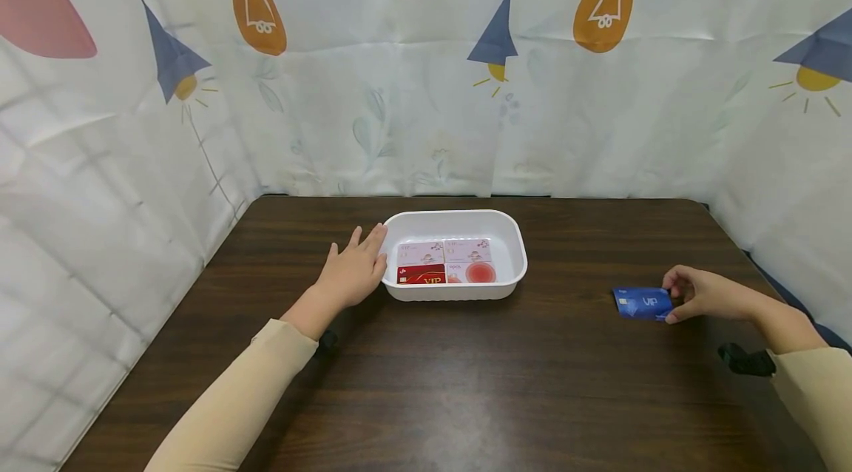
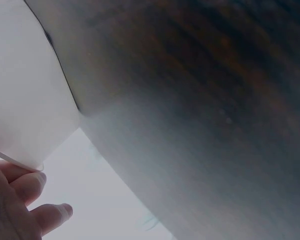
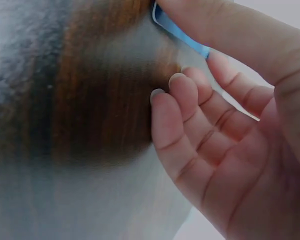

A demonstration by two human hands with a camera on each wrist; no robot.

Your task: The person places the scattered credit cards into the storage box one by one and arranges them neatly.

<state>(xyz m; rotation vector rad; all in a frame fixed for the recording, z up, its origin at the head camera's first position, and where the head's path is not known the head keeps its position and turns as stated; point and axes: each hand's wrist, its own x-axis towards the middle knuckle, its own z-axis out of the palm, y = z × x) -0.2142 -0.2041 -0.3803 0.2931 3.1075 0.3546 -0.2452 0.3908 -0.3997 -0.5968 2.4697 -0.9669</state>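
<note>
A white plastic tray [image 1: 452,293] sits on the dark table, with pink, white and red cards lying flat inside it. My left hand [image 1: 353,267] rests against the tray's left rim, its fingers mostly straight. In the left wrist view, the fingertips [image 2: 30,189] of that hand are beside the pale tray edge. Over on the right, my right hand [image 1: 702,296] pinches the right end of a blue VIP card [image 1: 640,302] between thumb and fingers, low over the table. The right wrist view shows only the blue card's edge [image 3: 182,36]; the thumb hides the rest.
The brown wooden table [image 1: 466,383] extends around the tray. A white curtain [image 1: 426,117] printed with lamps and bulbs hangs behind the table and along both sides. Black wrist straps [image 1: 745,361] are worn at the cream sleeves.
</note>
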